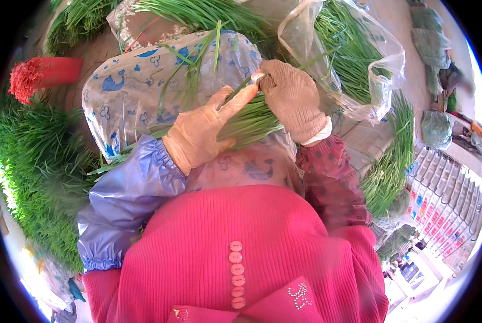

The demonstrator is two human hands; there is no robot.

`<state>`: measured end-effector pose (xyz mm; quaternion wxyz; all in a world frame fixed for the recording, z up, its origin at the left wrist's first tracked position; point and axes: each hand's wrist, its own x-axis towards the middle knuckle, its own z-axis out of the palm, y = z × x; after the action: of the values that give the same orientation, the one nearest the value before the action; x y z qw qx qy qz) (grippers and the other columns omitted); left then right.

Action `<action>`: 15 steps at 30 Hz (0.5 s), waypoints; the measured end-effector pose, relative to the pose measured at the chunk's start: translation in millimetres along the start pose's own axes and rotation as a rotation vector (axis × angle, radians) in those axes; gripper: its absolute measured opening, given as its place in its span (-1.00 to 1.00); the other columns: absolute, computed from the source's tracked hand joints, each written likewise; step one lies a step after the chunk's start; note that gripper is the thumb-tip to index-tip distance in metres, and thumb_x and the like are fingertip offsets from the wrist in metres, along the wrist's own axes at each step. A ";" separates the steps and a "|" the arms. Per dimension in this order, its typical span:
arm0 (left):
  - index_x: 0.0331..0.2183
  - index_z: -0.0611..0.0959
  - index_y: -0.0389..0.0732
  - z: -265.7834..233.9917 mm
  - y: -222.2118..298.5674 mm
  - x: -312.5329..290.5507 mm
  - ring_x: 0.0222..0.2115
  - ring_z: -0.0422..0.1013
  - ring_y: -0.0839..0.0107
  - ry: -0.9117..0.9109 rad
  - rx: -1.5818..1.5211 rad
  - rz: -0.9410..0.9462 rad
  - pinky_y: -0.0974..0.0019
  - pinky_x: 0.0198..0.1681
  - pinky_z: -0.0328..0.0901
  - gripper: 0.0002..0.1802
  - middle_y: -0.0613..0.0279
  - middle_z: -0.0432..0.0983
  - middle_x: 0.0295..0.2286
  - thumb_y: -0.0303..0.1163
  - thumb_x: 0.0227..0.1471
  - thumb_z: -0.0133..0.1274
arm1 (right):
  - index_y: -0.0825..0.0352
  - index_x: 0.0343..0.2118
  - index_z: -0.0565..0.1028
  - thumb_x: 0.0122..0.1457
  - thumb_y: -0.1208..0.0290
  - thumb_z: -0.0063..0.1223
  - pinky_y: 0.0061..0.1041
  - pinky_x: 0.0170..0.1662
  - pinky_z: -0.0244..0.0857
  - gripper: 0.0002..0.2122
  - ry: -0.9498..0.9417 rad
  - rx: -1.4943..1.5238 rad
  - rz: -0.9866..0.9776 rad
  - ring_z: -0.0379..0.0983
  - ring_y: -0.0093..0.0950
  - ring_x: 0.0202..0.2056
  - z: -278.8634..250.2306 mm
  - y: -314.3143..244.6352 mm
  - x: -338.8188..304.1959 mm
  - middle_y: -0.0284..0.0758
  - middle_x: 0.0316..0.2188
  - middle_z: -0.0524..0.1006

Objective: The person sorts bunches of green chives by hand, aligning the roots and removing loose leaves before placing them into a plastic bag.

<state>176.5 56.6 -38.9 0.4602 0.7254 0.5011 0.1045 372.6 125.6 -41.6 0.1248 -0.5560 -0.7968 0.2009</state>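
A bundle of garlic chives (254,121) lies across my lap, on a clear plastic sheet with blue printed shapes (128,89). My left hand (200,126), in a cream rubber glove, is closed around the bundle from the left, with its index finger stretched toward the other hand. My right hand (289,94), in a brown knitted glove, is curled at the bundle's upper right, its fingertips against the left index fingertip. What the right fingers pinch is hidden. A few loose chive blades (198,62) lie on the sheet beyond my hands.
An open clear plastic bag of chives (354,59) stands at the far right. More chives are piled on the left (42,161) and right (389,161). A bunch of red ties (42,75) lies at the far left. Metal racks (445,199) stand farther right.
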 end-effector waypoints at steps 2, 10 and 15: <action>0.28 0.14 0.14 -1.2 1.6 -0.1 0.02 0.36 -0.02 -0.024 0.082 -0.027 0.23 0.04 0.32 0.08 -0.01 0.19 0.18 -0.47 -0.25 0.29 | 0.30 -0.26 0.55 0.13 0.35 0.00 -0.32 -0.27 0.37 -0.81 0.065 0.024 0.058 0.52 -0.19 -0.36 0.8 3.7 2.7 -0.16 -0.40 0.56; 0.27 0.17 0.06 8.0 -12.8 -1.3 0.05 0.33 0.00 0.003 0.088 0.005 0.22 0.04 0.31 0.02 -0.01 0.26 0.13 -0.43 -0.22 0.28 | 0.46 -0.31 0.51 0.14 0.50 -0.08 -0.52 -0.47 0.41 -0.84 0.352 1.158 0.630 0.43 -0.49 -0.59 -28.7 41.4 12.3 -0.32 -0.54 0.49; 0.27 0.15 -0.10 10.7 -17.7 -0.2 0.09 0.29 0.09 0.032 -0.019 0.054 0.27 0.08 0.27 0.01 0.05 0.28 0.13 -0.49 -0.20 0.27 | 0.39 -0.15 0.50 0.19 0.38 0.03 -0.43 -0.31 0.40 -0.77 0.426 1.054 0.724 0.33 -0.59 -0.49 -72.1 135.6 -37.6 -0.40 -0.39 0.51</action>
<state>171.8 51.7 -58.4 0.4561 0.7326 0.4874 0.1332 529.6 144.3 -38.9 0.4587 -0.6804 -0.3133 0.4780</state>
